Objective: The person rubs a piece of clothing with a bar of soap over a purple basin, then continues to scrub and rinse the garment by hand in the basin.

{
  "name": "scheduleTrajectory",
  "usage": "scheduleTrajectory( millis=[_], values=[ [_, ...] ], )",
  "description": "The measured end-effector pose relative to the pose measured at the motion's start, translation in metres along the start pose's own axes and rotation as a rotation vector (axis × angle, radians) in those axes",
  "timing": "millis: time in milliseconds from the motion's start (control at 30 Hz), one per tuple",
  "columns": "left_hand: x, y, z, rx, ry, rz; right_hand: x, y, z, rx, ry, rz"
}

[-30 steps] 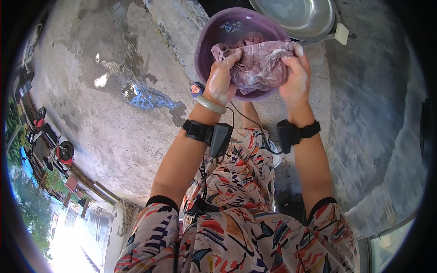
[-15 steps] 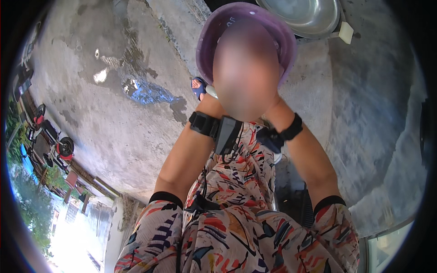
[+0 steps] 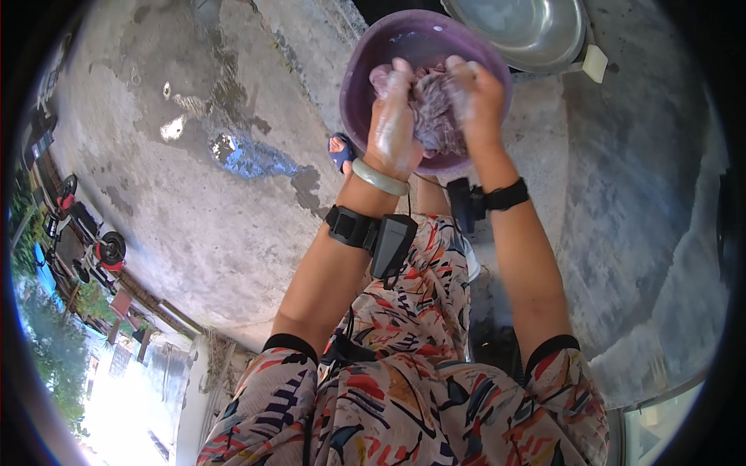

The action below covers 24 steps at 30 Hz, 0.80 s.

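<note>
One lathered left hand (image 3: 395, 120), at nine o'clock on a crumpled mauve fabric cloth (image 3: 437, 120), clasps it under the thumb, other fingers hidden; the right hand (image 3: 478, 97), at two o'clock, is blurred, so I cannot tell whether its fingers pinch or spread. Wet-looking and bunched, the cloth sits within the rim of a round purple basin (image 3: 359, 70), its underside hidden. Beyond, at two o'clock, a shiny silvery metal basin (image 3: 536, 35) is cut off above.
</note>
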<state>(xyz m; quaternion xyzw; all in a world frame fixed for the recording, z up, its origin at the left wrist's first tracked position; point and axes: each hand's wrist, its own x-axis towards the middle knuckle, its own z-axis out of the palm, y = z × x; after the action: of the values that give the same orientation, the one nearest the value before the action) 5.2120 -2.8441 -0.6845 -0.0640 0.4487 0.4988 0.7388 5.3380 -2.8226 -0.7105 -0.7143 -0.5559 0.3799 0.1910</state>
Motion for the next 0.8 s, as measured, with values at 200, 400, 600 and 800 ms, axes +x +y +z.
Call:
scheduleTrajectory(
  millis=[200,400,600,800],
  values=[
    [0.016,0.018,-0.03,-0.198,-0.144,0.15,-0.001,0.004,-0.037,0.533,-0.465,0.059],
    [0.024,-0.008,-0.042,-0.027,-0.102,0.187,-0.038,-0.044,0.003,0.109,-0.135,-0.308],
    [0.007,-0.018,-0.02,-0.127,-0.167,0.081,-0.01,-0.013,0.021,-0.19,0.294,-0.359],
    [0.005,0.01,-0.012,0.193,0.002,0.154,-0.024,-0.049,-0.003,0.311,0.064,-0.199]
  ],
)
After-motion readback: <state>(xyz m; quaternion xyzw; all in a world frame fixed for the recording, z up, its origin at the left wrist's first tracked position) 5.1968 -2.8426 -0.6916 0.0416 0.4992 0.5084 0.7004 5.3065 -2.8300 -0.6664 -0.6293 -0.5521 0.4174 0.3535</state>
